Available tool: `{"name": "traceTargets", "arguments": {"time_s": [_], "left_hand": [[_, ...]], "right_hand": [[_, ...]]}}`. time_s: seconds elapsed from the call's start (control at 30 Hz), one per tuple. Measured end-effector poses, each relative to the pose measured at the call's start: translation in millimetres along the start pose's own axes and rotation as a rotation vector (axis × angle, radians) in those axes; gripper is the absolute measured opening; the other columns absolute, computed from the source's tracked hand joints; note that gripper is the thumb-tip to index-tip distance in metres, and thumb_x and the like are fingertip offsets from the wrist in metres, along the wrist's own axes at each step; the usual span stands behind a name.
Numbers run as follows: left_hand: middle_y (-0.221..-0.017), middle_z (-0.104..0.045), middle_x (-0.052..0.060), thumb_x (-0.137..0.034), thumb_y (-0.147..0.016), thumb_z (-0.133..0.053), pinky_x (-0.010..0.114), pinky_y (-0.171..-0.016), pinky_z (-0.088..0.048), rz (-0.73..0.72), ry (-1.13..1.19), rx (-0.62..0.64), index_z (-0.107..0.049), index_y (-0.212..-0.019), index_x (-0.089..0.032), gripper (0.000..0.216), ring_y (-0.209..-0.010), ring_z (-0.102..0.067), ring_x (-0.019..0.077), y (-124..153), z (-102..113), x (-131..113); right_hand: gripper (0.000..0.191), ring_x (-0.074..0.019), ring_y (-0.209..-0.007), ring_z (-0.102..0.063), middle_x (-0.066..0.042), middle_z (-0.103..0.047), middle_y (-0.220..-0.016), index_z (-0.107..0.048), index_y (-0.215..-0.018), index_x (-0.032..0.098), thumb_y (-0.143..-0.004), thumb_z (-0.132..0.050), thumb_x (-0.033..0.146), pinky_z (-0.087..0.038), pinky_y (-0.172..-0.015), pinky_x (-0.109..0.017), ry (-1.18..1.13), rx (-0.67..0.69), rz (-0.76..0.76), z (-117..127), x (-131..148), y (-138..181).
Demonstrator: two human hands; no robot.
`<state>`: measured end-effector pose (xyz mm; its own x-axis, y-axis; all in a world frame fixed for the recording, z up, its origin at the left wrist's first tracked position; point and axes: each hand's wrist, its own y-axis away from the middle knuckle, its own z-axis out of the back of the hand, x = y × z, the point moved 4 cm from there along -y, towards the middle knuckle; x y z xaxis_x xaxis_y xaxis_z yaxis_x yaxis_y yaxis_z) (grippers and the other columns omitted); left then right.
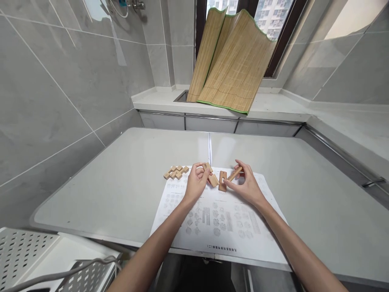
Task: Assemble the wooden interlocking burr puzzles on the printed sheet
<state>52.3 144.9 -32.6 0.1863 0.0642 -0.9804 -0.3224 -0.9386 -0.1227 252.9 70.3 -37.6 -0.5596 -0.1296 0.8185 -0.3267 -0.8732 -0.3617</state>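
My left hand (196, 182) pinches a small wooden puzzle piece (208, 166) that has a dark mark on it. Just below that lies a second wooden piece (214, 180), close to my left fingertips; whether they touch it I cannot tell. Between my hands is a flat wooden piece with a slot (223, 185). A wooden stick (234, 174) is gripped in the fingers of my right hand (248, 185), slanting down toward the slotted piece, with the thumb at that piece's edge. Under both hands spreads a white paper sheet (219, 235) printed with puzzle diagrams.
Left of the sheet sits an interlocked group of small wooden blocks (176, 172) on the pale table (121, 194). A bamboo mat (237, 65) leans by the window above the white counter (164, 101). A white perforated rack (27, 251) with a grey cable stands at lower left.
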Motion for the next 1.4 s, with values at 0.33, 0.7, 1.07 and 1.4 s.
{"name": "traceTargets", "arguments": {"time_s": [0.33, 0.7, 1.07, 1.4], "left_hand": [[-0.084, -0.072, 0.003, -0.03, -0.097, -0.064, 0.038, -0.086, -0.048, -0.23, -0.69, -0.014, -0.069, -0.114, -0.023, 0.019, -0.084, -0.063, 0.0233, 6, 3, -6], [-0.119, -0.065, 0.011, -0.034, -0.102, -0.056, 0.048, -0.105, -0.048, -0.359, -1.002, 0.119, -0.065, -0.121, -0.021, 0.025, -0.117, -0.059, 0.0289, 13, -8, -9], [-0.161, -0.048, 0.012, -0.075, -0.08, -0.072, 0.054, -0.124, -0.029, -0.329, -1.015, 0.413, -0.039, -0.157, -0.025, 0.098, -0.153, -0.035, 0.0374, 15, -16, -1], [-0.145, -0.061, 0.011, -0.056, -0.08, -0.082, 0.052, -0.111, -0.044, -0.301, -0.962, 0.409, -0.05, -0.148, -0.024, 0.082, -0.135, -0.049, 0.0361, 20, -15, -13]], "right_hand": [[0.08, -0.0305, -0.129, -0.064, -0.014, -0.058, -0.144, -0.048, -0.139, 0.028, -0.075, -0.088, 0.056, -0.051, -0.112, -0.053, -0.413, 0.063, -0.226, -4, -17, -5], [0.072, -0.0294, -0.13, -0.062, -0.011, -0.062, -0.141, -0.054, -0.133, 0.03, -0.075, -0.089, 0.054, -0.047, -0.116, -0.052, -0.51, 0.157, -0.164, -10, -10, -3], [0.076, -0.0301, -0.128, -0.065, -0.012, -0.068, -0.133, -0.06, -0.128, 0.024, -0.067, -0.094, 0.055, -0.046, -0.118, -0.051, -0.469, 0.041, -0.224, -2, -28, -6], [0.074, -0.0317, -0.136, -0.06, -0.012, -0.063, -0.145, -0.06, -0.13, 0.026, -0.07, -0.094, 0.051, -0.043, -0.121, -0.051, -0.485, 0.107, -0.222, 2, -26, -2]]}}
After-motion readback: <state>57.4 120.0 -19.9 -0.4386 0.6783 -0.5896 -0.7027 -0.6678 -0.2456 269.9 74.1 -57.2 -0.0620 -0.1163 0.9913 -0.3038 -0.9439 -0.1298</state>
